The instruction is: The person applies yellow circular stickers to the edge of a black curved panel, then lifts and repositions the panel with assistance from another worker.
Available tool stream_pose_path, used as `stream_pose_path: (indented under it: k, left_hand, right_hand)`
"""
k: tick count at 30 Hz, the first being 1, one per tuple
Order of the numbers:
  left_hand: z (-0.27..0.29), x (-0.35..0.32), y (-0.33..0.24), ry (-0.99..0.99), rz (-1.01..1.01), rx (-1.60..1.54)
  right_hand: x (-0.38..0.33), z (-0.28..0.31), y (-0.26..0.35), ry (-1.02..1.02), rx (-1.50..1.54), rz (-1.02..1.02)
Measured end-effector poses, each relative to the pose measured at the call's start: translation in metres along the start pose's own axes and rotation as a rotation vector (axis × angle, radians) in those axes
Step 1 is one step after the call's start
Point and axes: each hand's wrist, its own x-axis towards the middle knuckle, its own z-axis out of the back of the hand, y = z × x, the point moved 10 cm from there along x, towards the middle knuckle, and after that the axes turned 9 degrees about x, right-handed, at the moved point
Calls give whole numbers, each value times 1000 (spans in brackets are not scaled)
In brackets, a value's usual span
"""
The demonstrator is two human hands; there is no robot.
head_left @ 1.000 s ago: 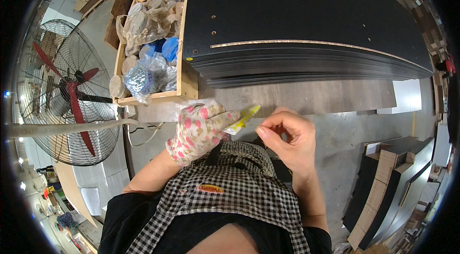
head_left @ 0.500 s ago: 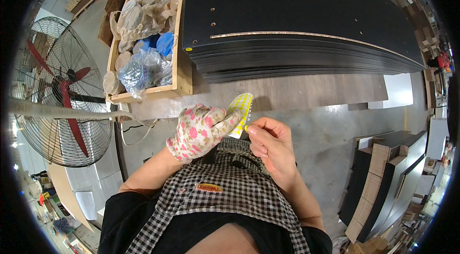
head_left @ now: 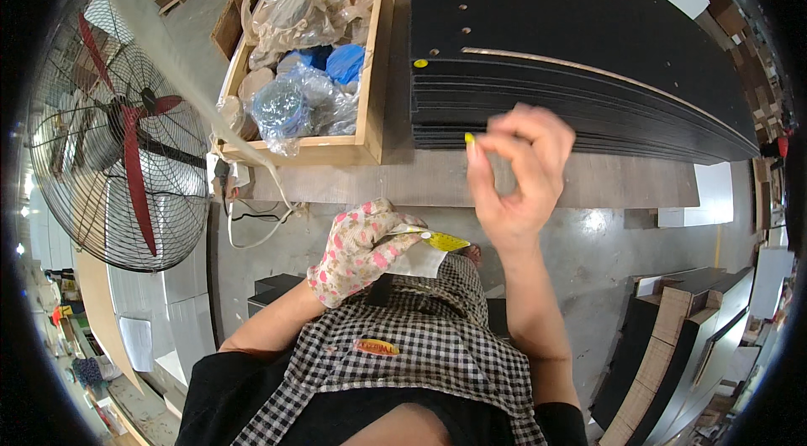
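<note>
Head view: pinching a small yellow sticker (head_left: 470,138) between thumb and fingertip of the bare, blurred right hand (head_left: 528,164), probably ungloved for feel on so slight a piece. Raised in front of a stack of black boards (head_left: 580,17); touching or not, unclear. Gripping a sheet of yellow stickers (head_left: 447,241) by one end in the gloved left hand (head_left: 355,253), likely to leave the other end free for picking. On the stack's near left corner, a yellow dot (head_left: 420,63), perhaps there for easy sighting. Left of the stack: a wooden crate (head_left: 380,68) of bagged round pieces (head_left: 286,110), presumably walled in against rolling.
</note>
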Motion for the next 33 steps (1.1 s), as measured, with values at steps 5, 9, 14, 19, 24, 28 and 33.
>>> stream_pose_path:
  k: [5, 9, 14, 19, 24, 28, 33]
  left_hand:
    - [-7, -5, 4, -40, 45, -54]
    - [-12, -7, 5, -59, 31, -101]
    - [-22, -13, 9, -30, 27, -87]
    - [-28, -17, 10, -45, 15, -110]
    - [-25, -19, 6, -86, -69, -27]
    - [-26, -21, 11, -108, -37, -78]
    - [-23, -21, 1, -139, -166, 65]
  right_hand:
    - [36, -35, -23, 66, -57, 134]
    - [37, -39, -34, 85, -149, 128]
    - [36, -41, -39, 85, -223, 104]
    - [38, -37, -39, 38, -204, 109]
    - [38, -37, -35, 8, -229, 106]
    - [40, -37, -31, -24, -228, 99]
    - [43, -36, -25, -30, -259, 112]
